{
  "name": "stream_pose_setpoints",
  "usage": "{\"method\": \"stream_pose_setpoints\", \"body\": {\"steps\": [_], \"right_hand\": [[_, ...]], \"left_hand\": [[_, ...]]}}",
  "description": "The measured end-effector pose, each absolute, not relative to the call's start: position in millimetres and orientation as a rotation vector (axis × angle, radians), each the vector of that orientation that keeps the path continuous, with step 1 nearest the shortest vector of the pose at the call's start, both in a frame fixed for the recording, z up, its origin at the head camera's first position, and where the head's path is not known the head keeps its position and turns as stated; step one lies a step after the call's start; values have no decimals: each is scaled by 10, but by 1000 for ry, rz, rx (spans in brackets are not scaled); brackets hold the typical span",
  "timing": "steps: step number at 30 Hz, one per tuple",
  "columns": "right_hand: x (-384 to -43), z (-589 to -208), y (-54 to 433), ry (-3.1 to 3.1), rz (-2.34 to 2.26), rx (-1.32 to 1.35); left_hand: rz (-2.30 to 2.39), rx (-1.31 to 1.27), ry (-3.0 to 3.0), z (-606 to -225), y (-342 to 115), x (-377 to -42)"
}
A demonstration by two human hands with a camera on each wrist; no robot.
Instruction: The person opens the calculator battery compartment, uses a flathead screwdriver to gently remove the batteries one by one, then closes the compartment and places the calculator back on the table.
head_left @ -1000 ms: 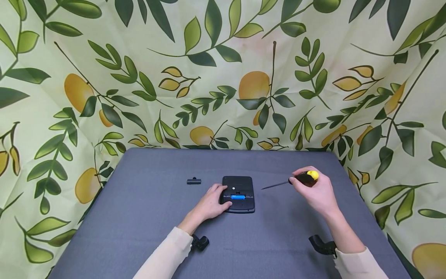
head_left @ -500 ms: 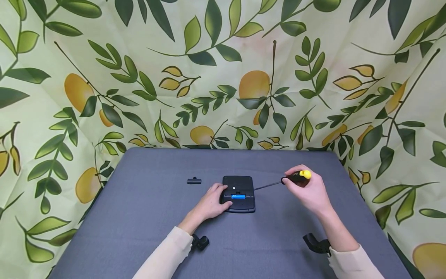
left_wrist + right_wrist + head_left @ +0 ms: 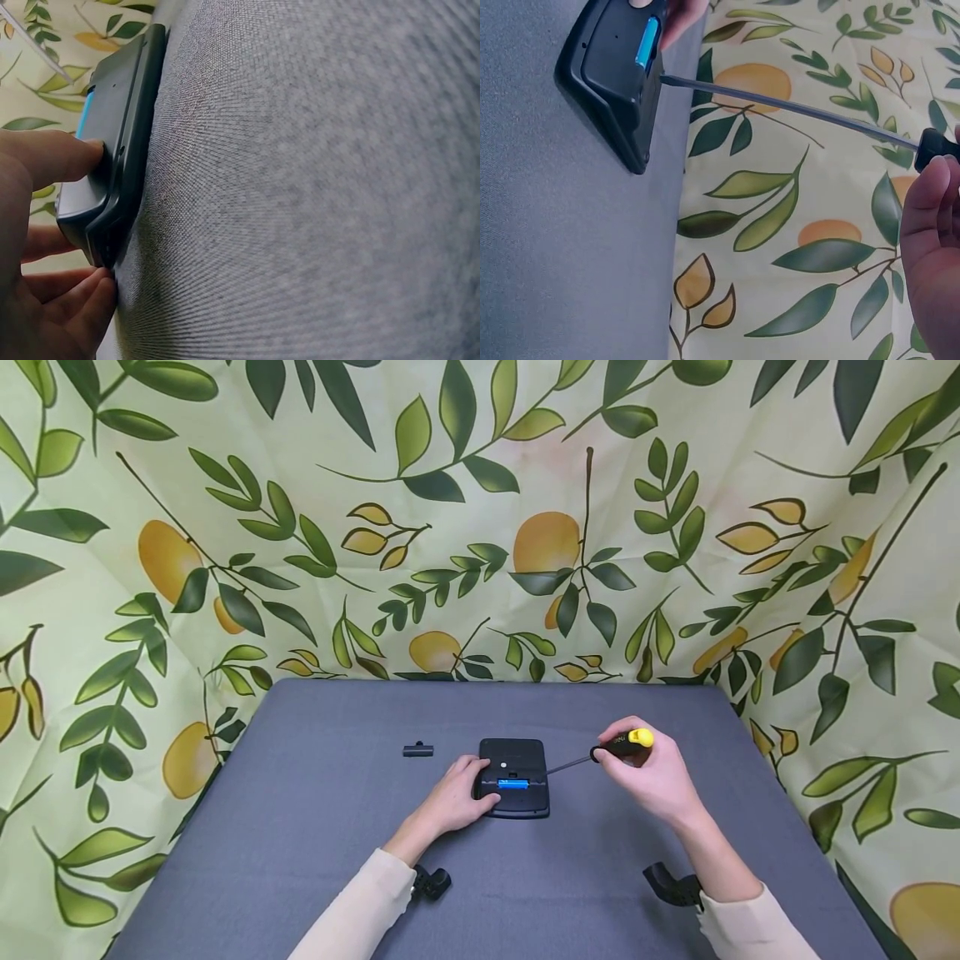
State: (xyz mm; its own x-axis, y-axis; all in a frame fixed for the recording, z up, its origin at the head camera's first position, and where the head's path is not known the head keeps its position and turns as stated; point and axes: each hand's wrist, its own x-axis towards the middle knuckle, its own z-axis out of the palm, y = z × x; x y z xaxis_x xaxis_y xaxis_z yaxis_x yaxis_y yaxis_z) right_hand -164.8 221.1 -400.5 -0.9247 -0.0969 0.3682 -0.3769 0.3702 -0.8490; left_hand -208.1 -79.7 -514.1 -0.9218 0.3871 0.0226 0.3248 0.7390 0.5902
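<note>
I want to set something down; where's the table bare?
Bare: left of the black cover, and behind the black gadget along the far edge of the table. Crowded: around the gadget, with left hand, right hand and screwdriver.

Passable around the device (image 3: 523, 754) at twelve and six o'clock; blocked at nine by the left hand (image 3: 452, 795), at three by screwdriver (image 3: 570, 765) and right hand (image 3: 654, 772).

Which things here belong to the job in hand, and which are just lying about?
In the job:
black device, gripped by the left hand
blue battery, exposed in the device
screwdriver, held by the right hand

Lying about:
small black piece on the table, untouched, possibly a battery cover
</note>
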Motion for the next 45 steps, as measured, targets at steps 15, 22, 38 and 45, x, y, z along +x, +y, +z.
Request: {"method": "stream_pose_setpoints", "body": {"steps": [15,22,38,45], "right_hand": [[-1678,-4070,2142,-2360,1540,529],[-1696,-4068,2115,-2386,1529,539],[-1693,-4040,2112,-2536,1501,372],[-1688,-4039,2133,-2575,1518,268]], "left_hand": [[928,582,2837,-5157,-781,-2083],[935,582,2836,-5153,-780,-2079],[945,582,2839,-5160,-791,-2080],[941,578,2842,-5174,-796,-2085]]}}
